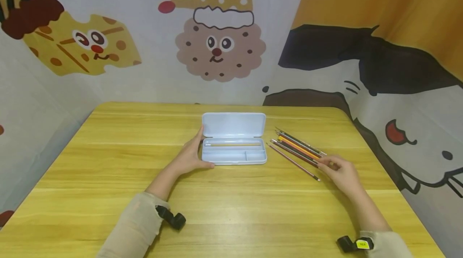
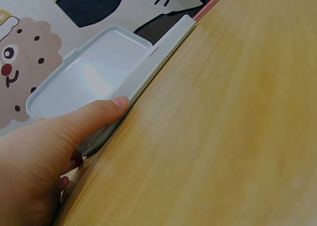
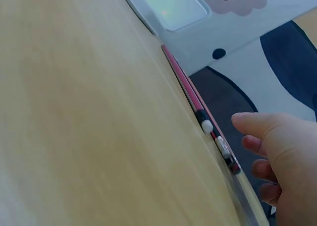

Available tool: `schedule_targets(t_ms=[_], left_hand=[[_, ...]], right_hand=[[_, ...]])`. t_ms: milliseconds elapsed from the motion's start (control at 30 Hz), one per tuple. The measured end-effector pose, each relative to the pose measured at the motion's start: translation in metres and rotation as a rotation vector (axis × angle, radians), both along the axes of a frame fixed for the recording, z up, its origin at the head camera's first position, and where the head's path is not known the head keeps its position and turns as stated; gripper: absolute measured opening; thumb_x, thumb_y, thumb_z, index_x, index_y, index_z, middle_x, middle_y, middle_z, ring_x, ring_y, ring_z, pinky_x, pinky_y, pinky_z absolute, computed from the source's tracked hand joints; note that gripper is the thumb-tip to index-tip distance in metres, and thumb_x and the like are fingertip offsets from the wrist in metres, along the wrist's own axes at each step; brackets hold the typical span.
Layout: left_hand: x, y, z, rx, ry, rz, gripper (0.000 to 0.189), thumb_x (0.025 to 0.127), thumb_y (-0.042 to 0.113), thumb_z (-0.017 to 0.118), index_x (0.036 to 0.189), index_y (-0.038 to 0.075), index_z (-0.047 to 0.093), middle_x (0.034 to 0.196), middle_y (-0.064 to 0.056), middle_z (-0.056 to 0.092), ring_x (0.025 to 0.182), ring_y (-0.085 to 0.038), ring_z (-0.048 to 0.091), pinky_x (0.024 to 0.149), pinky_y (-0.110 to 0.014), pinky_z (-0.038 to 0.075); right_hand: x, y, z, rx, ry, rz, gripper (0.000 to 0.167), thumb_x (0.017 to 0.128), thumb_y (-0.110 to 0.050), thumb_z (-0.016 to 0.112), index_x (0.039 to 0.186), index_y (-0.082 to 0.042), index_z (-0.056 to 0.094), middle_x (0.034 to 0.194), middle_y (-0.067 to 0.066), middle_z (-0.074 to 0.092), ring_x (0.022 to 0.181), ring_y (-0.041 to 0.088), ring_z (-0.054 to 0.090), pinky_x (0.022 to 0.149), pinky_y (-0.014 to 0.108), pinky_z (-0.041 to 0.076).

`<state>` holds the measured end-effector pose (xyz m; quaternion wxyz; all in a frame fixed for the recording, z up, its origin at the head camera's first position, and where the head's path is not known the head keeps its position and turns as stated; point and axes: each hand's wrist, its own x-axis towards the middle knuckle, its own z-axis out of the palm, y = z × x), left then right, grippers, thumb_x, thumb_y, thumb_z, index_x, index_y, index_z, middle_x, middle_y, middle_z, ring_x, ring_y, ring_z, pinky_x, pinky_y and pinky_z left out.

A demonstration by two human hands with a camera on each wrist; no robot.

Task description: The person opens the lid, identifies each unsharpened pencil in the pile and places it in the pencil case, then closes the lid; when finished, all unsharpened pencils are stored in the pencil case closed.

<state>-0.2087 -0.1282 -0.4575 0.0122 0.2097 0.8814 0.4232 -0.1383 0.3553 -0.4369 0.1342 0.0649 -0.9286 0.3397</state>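
Note:
A white pencil case (image 1: 233, 163) lies with its lid (image 1: 234, 124) raised at the back. In its long rear compartment rests one yellow pencil (image 1: 235, 144). My left hand (image 1: 188, 155) grips the case's left end, thumb at the front edge and fingers by the far side; the left wrist view shows the thumb (image 2: 101, 116) along the front wall. Right of the case lies a loose bunch of pencils (image 1: 296, 145), with a dark red pencil (image 1: 294, 162) apart in front. Around the bunch's near ends hovers my right hand (image 1: 341, 173), fingers loosely bent, holding nothing in the right wrist view.
Everything stands on a wood-grain table (image 1: 231, 213). Behind it hangs a cloth (image 1: 152, 85) with cartoon figures, close to the table's back edge. Each wrist carries a small black camera, one on the left sleeve (image 1: 132, 222).

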Motion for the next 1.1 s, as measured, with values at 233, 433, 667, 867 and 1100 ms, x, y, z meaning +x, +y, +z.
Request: schedule_targets(t_ms=[233,433,667,867,1100], left_hand=[[0.0,0.0,-0.001,0.008,0.012,-0.009,0.141,0.058,0.046,0.089,0.153,0.018,-0.01,0.148,-0.011,0.037,0.14,-0.029,0.024,0.113,-0.048,0.013],[0.0,0.001,-0.001,0.007,0.011,-0.011,0.141,0.059,0.046,0.09,0.153,0.021,-0.012,0.148,-0.011,0.037,0.14,-0.029,0.023,0.113,-0.048,0.013],[0.001,0.0,0.0,0.022,0.013,-0.013,0.141,0.058,0.045,0.09,0.154,0.014,-0.008,0.147,-0.01,0.039,0.138,-0.028,0.027,0.113,-0.049,0.014],[0.0,0.0,0.0,0.03,0.014,-0.012,0.141,0.057,0.044,0.091,0.154,0.015,-0.009,0.147,-0.009,0.039,0.139,-0.026,0.026,0.113,-0.048,0.014],[0.001,0.0,0.001,0.016,0.014,-0.009,0.141,0.058,0.045,0.09,0.154,0.016,-0.009,0.148,-0.011,0.038,0.14,-0.029,0.023,0.113,-0.05,0.013]], right_hand=[[0.001,0.017,-0.005,0.074,-0.027,-0.022,0.012,0.089,-0.023,0.07,0.096,-0.014,0.074,0.097,0.003,0.068,0.086,0.004,0.055,0.069,0.017,0.044],[0.004,0.029,-0.008,0.088,-0.057,-0.028,0.01,0.087,-0.022,0.072,0.095,-0.017,0.075,0.099,0.004,0.069,0.083,0.003,0.056,0.066,0.021,0.045],[0.004,0.03,-0.007,0.108,-0.076,-0.017,0.013,0.086,-0.02,0.073,0.098,-0.014,0.074,0.093,0.004,0.069,0.074,0.011,0.055,0.06,0.025,0.044],[0.004,0.029,-0.005,0.129,-0.088,-0.019,0.014,0.087,-0.021,0.073,0.098,-0.013,0.074,0.087,0.001,0.067,0.073,0.01,0.056,0.06,0.025,0.045],[0.004,0.031,-0.008,0.184,-0.056,-0.01,0.018,0.092,-0.021,0.066,0.101,-0.008,0.072,0.094,0.01,0.069,0.076,0.023,0.059,0.062,0.035,0.047]])
